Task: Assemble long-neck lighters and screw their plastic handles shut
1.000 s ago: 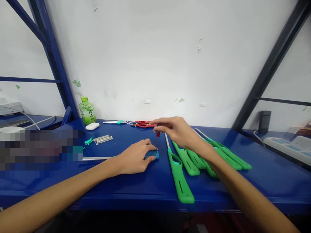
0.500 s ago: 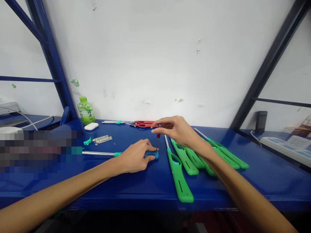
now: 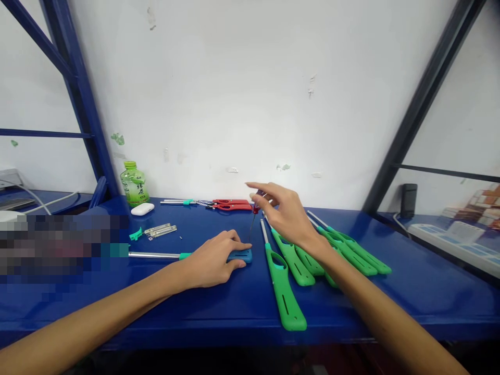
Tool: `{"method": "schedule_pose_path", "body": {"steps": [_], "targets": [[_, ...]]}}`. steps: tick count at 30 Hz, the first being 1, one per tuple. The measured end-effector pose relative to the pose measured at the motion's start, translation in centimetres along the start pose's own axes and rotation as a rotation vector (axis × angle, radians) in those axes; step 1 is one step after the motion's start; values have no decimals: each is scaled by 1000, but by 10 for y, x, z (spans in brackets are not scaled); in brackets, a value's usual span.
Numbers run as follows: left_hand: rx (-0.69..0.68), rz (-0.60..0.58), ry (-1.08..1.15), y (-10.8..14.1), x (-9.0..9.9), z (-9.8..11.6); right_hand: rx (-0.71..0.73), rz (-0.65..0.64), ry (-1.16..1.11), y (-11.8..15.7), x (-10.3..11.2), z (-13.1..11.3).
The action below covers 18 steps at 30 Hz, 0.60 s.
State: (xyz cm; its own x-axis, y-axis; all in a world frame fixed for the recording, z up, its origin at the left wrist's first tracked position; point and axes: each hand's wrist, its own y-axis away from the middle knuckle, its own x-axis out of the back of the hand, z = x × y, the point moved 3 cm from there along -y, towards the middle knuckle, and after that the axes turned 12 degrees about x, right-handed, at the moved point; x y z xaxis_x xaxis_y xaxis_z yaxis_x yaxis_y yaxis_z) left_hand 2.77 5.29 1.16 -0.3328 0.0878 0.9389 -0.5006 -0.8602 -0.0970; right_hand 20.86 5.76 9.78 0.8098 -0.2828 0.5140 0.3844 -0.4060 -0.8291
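Observation:
My left hand (image 3: 216,259) presses a blue-handled lighter (image 3: 242,255) flat on the table, thumb and fingers on either side of its handle. The lighter's metal tube (image 3: 154,255) points left, with a teal collar beside my wrist. In my right hand (image 3: 283,211) is a small screwdriver (image 3: 255,209) with a red and purple handle, held between the fingers. Its thin shaft slants down to the end of the blue handle, close to my left fingertip. Whether the tip touches the handle cannot be made out.
Several green lighters (image 3: 287,297) lie to the right, partly under my right forearm. Red handles (image 3: 232,204) lie at the back. Metal strips (image 3: 162,230), a teal trigger piece (image 3: 136,234), a white case (image 3: 142,209) and a green bottle (image 3: 134,185) stand or lie left.
The view has shifted slightly. The screwdriver now leans more, its handle tilted right, and my right index finger has stretched out. My left hand still holds the blue lighter down.

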Motion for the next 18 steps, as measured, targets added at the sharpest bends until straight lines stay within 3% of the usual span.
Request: {"method": "schedule_pose_path", "body": {"steps": [3, 18], "targets": [[-37, 18, -48, 4, 1, 3, 0, 90, -5, 0, 4, 1], [-439, 120, -446, 15, -2, 27, 62, 70, 44, 0, 0, 4]]}}
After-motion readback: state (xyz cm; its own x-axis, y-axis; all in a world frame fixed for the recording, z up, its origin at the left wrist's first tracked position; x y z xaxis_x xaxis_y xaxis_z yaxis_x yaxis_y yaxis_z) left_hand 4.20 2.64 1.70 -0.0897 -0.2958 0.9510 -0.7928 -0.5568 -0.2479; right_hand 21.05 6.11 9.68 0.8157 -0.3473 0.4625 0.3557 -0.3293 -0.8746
